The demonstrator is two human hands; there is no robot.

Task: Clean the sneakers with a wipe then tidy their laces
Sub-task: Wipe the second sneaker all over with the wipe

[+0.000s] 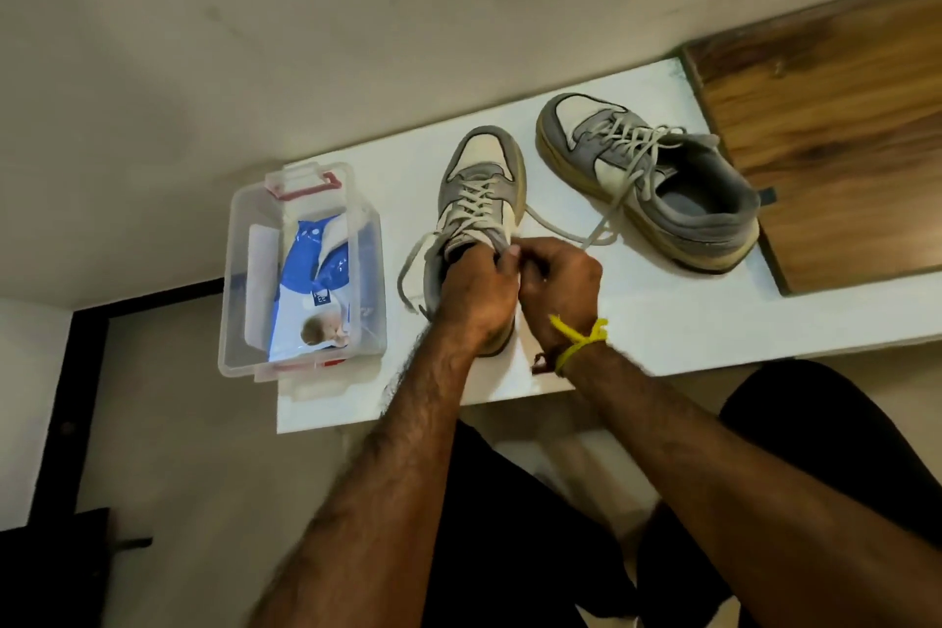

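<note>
Two grey and white sneakers stand on a white table (662,321). The near sneaker (484,179) points away from me, its heel hidden under my hands. My left hand (476,293) and my right hand (560,291) meet at its tongue, fingers pinched on its white laces (415,260). One lace end loops out to the left, the other trails right toward the far sneaker (647,179), which lies at an angle with loose laces. A blue and white wipes pack (316,281) lies in a clear plastic box.
The clear box (229,270) with red clips sits at the table's left edge. A wooden surface (826,133) adjoins the table on the right. A beige wall runs behind. My legs in dark clothing are below the table's front edge.
</note>
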